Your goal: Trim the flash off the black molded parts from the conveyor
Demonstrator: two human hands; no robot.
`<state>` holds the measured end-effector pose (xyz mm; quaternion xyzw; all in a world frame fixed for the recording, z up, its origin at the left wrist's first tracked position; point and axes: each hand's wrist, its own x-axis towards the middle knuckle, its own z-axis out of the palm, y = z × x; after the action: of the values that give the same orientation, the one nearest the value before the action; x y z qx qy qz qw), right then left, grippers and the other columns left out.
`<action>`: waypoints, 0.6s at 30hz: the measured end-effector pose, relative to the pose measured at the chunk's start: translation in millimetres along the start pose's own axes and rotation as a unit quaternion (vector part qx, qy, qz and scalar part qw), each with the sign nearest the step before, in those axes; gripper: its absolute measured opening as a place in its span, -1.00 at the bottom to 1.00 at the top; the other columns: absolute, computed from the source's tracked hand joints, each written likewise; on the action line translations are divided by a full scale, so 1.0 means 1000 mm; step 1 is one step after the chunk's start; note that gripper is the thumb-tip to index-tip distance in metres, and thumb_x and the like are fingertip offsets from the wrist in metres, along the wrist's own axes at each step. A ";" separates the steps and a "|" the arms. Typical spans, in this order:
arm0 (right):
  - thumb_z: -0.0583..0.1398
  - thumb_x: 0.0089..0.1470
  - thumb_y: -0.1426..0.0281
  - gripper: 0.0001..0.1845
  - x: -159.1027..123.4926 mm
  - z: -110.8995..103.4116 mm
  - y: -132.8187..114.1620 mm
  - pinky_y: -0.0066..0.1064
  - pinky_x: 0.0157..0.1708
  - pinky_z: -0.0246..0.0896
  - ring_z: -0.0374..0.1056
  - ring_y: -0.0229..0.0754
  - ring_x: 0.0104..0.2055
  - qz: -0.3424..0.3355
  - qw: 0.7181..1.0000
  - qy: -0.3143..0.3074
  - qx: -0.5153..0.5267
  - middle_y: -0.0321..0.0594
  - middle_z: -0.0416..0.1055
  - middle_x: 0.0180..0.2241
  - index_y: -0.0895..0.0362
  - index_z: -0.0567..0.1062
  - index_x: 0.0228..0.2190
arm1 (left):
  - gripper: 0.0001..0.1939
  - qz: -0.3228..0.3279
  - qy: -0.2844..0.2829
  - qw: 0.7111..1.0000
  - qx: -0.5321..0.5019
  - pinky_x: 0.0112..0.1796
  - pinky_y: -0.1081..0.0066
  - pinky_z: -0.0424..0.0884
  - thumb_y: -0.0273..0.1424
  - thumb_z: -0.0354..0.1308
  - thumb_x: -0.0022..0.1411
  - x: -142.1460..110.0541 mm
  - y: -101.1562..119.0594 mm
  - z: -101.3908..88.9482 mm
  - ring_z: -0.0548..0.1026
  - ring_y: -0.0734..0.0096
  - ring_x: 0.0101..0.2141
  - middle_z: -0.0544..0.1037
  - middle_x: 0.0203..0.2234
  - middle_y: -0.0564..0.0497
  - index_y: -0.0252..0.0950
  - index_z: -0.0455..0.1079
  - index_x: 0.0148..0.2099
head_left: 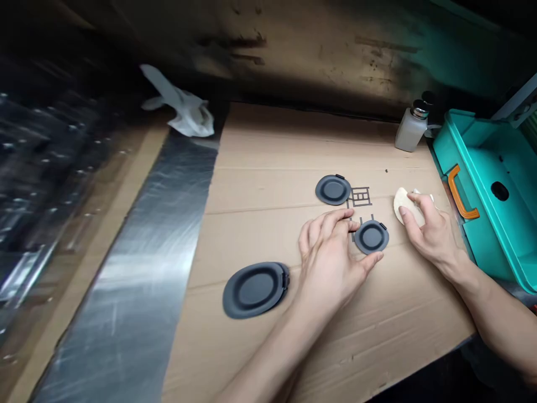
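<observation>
Three dark grey round lids lie on a cardboard sheet (268, 168). My left hand (331, 257) rests on the cardboard with thumb and forefinger around the edge of the small lid (371, 237). My right hand (428, 229) is curled round a pale round pad (401, 202) just right of that lid. A second small lid (333, 190) lies a little farther back. The large oval lid (255, 290) sits at the left, near my left forearm.
A teal plastic box (486, 184) with an orange handle stands at the right edge. A small pump bottle (413, 127) stands at the back right. A crumpled white cloth (184, 112) lies at the back left, beside a shiny metal strip (142, 268).
</observation>
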<state>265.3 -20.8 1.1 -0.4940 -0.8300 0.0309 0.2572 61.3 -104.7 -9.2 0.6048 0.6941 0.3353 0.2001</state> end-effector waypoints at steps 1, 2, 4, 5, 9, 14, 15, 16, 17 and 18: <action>0.13 0.35 0.17 -0.62 0.000 0.000 -0.001 -0.12 0.03 0.47 0.51 0.04 0.07 -0.002 1.000 -0.006 -0.004 -0.06 0.54 0.07 0.06 0.43 0.09 | -0.52 0.003 0.002 1.000 0.002 0.26 -0.12 0.13 -0.20 0.49 -0.02 0.000 -0.001 0.000 0.32 -0.15 0.22 0.47 0.19 -0.13 -0.18 0.41 -0.10; 0.13 0.34 0.18 -0.63 0.000 -0.001 -0.001 -0.13 0.03 0.47 0.51 0.03 0.07 -0.005 1.000 -0.009 -0.007 -0.07 0.54 0.07 0.06 0.44 0.09 | -0.51 0.006 0.004 1.000 0.004 0.26 -0.13 0.14 -0.20 0.49 -0.02 -0.001 -0.002 0.001 0.32 -0.15 0.22 0.47 0.19 -0.14 -0.18 0.40 -0.09; 0.14 0.35 0.21 -0.63 -0.001 -0.003 -0.001 -0.15 0.04 0.46 0.52 0.01 0.05 -0.016 1.000 -0.009 -0.016 -0.07 0.55 0.06 0.07 0.45 0.09 | -0.51 0.012 0.009 1.000 0.009 0.25 -0.15 0.15 -0.20 0.49 -0.02 -0.002 -0.004 0.001 0.34 -0.16 0.21 0.48 0.17 -0.14 -0.18 0.39 -0.09; 0.14 0.35 0.23 -0.64 -0.001 -0.004 -0.002 -0.15 0.05 0.45 0.51 0.01 0.06 -0.024 0.999 -0.008 -0.022 -0.07 0.55 0.05 0.08 0.45 0.10 | -0.51 0.016 0.010 1.000 0.012 0.25 -0.16 0.15 -0.20 0.49 -0.02 -0.002 -0.005 0.001 0.34 -0.16 0.20 0.48 0.17 -0.15 -0.17 0.39 -0.08; 0.15 0.34 0.28 -0.63 0.000 -0.011 -0.006 -0.09 0.10 0.40 0.45 0.04 0.08 -0.052 0.997 -0.008 -0.054 -0.05 0.54 0.02 0.10 0.46 0.11 | -0.52 0.030 0.018 0.999 0.020 0.23 -0.17 0.18 -0.21 0.47 0.00 -0.004 -0.005 0.001 0.37 -0.16 0.19 0.49 0.15 -0.16 -0.17 0.37 -0.07; 0.23 0.27 0.28 -0.58 0.003 -0.016 -0.013 0.07 0.12 0.35 0.36 0.12 0.11 -0.073 0.997 0.025 -0.018 0.04 0.47 0.06 0.12 0.49 0.12 | -0.55 0.074 0.050 0.996 0.029 0.20 -0.19 0.23 -0.23 0.43 0.10 -0.003 -0.010 0.003 0.40 -0.14 0.17 0.51 0.12 -0.18 -0.18 0.35 -0.03; 0.25 0.26 0.25 -0.55 0.003 -0.013 -0.016 0.07 0.14 0.34 0.36 0.11 0.13 -0.079 0.997 0.014 0.015 0.04 0.47 0.08 0.14 0.47 0.13 | -0.56 0.102 0.057 0.993 0.024 0.20 -0.18 0.25 -0.24 0.42 0.12 -0.003 -0.012 0.003 0.40 -0.13 0.17 0.51 0.12 -0.18 -0.18 0.35 -0.01; 0.25 0.26 0.24 -0.52 0.001 -0.009 -0.020 0.03 0.15 0.36 0.38 0.07 0.13 -0.085 0.995 -0.013 0.058 0.03 0.48 0.08 0.15 0.46 0.15 | -0.56 0.136 0.063 0.989 0.015 0.21 -0.16 0.26 -0.25 0.40 0.15 -0.004 -0.012 0.003 0.39 -0.11 0.19 0.50 0.13 -0.19 -0.18 0.34 0.01; 0.24 0.27 0.24 -0.53 -0.002 -0.006 -0.026 -0.05 0.14 0.39 0.42 0.01 0.11 -0.088 0.989 -0.050 0.108 0.00 0.50 0.07 0.16 0.46 0.14 | -0.55 0.174 0.068 0.982 0.004 0.21 -0.15 0.26 -0.27 0.39 0.18 -0.006 -0.011 0.003 0.37 -0.10 0.20 0.48 0.14 -0.19 -0.18 0.33 0.05; 0.21 0.29 0.24 -0.57 -0.005 -0.002 -0.034 -0.16 0.11 0.43 0.46 -0.07 0.07 -0.088 0.980 -0.087 0.155 -0.05 0.54 0.04 0.16 0.47 0.12 | -0.54 0.213 0.071 0.974 -0.012 0.22 -0.15 0.26 -0.29 0.37 0.20 -0.008 -0.009 0.002 0.36 -0.09 0.22 0.46 0.16 -0.20 -0.18 0.32 0.10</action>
<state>241.2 -43.0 11.5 -0.3682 -0.8746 0.1792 0.2594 57.4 -112.1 -17.7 0.7110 0.5576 0.4206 0.0818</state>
